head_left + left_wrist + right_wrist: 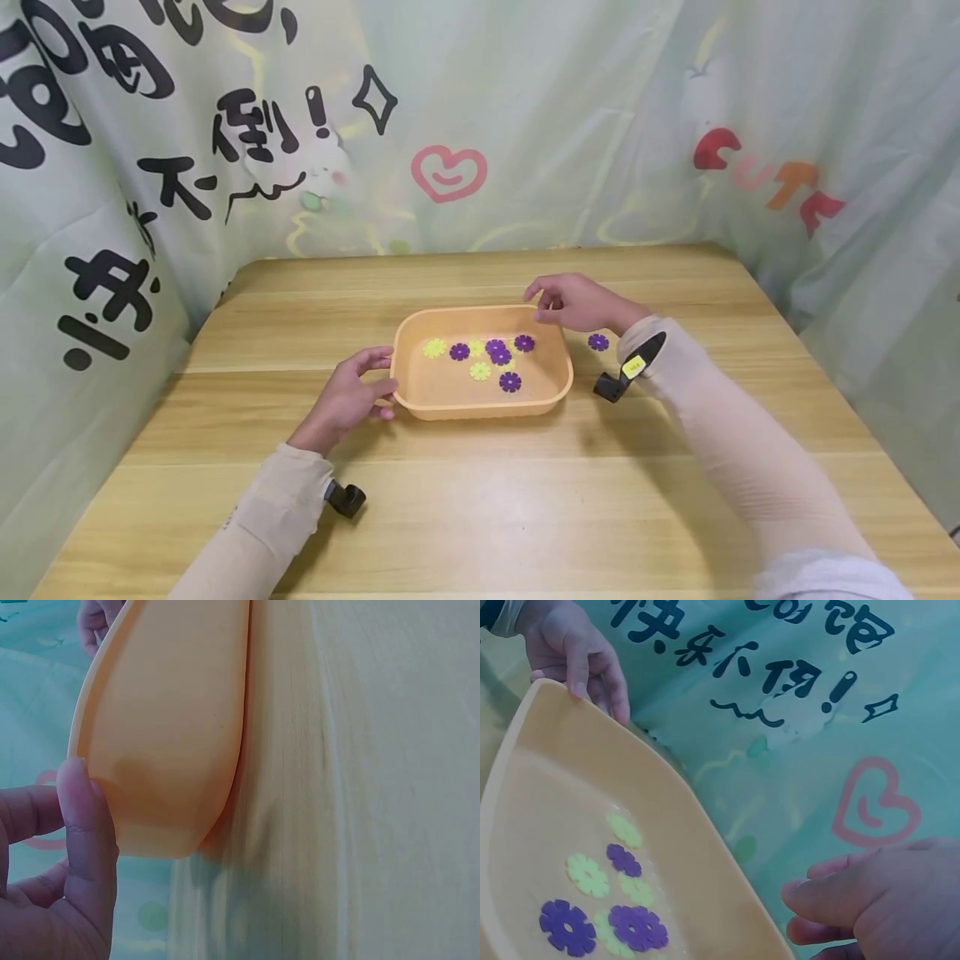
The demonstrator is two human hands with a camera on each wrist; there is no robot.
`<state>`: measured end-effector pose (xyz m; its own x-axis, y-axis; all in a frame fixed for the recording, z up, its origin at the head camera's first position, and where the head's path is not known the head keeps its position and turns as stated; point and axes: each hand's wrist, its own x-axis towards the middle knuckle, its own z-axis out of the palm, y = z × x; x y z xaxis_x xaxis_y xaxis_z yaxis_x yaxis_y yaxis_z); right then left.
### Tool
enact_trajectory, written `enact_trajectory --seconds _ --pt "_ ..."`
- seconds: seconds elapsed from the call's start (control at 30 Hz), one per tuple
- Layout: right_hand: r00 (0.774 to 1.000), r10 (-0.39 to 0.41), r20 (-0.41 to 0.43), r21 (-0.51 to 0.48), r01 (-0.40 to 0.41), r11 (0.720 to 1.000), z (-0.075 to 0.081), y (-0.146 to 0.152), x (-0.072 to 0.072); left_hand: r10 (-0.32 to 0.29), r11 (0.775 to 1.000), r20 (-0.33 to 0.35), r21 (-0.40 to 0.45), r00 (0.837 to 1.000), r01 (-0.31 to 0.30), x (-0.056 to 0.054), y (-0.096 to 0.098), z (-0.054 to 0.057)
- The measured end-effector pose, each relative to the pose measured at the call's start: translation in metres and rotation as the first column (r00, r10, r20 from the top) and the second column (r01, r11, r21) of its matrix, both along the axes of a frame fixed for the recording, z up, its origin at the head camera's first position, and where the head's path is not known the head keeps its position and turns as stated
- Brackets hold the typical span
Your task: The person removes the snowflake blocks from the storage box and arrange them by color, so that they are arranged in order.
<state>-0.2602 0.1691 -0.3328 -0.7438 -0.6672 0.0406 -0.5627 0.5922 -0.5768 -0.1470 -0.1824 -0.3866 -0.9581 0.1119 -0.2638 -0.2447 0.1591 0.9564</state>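
Note:
An orange plastic basket (442, 408) stands on the wooden table, with several yellow (434, 347) and purple (510, 382) snowflake building discs lying in it, some overlapping. At its left end, my left hand (347, 398) touches the rim with thumb and fingertips, the fingers fairly straight. In the left wrist view the thumb (88, 847) lies against the basket's outer side at the rim. My right hand (581, 302) hovers by the far right corner, fingers loosely bent. The right wrist view shows that hand (885, 900) just outside the rim, with nothing visible between thumb and fingers.
A lone purple disc (598, 342) lies on the table right of the basket, close to the right wrist. Strapped to that wrist is a black camera (611, 387). Behind the table's far edge hangs a printed curtain (525, 125), which also runs along both sides.

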Motion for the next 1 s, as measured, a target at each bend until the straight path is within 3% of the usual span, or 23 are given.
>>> enact_trajectory --seconds 0.3,0.6,1.0 --pt "0.997 0.062 0.042 0.0 -0.062 0.998 -0.01 -0.021 -0.004 0.002 1.0 0.0 0.002 1.0 -0.002 0.0 0.0 0.0" --pt "0.99 0.09 0.109 0.048 -0.096 0.994 -0.02 -0.039 -0.003 0.0 1.0 0.0 0.007 1.0 0.0 0.0 0.0 0.0" --pt "0.98 0.159 0.121 0.15 -0.176 0.973 -0.03 -0.056 -0.002 0.001 1.0 -0.003 0.01 1.0 -0.001 -0.001 -0.001 -0.003"
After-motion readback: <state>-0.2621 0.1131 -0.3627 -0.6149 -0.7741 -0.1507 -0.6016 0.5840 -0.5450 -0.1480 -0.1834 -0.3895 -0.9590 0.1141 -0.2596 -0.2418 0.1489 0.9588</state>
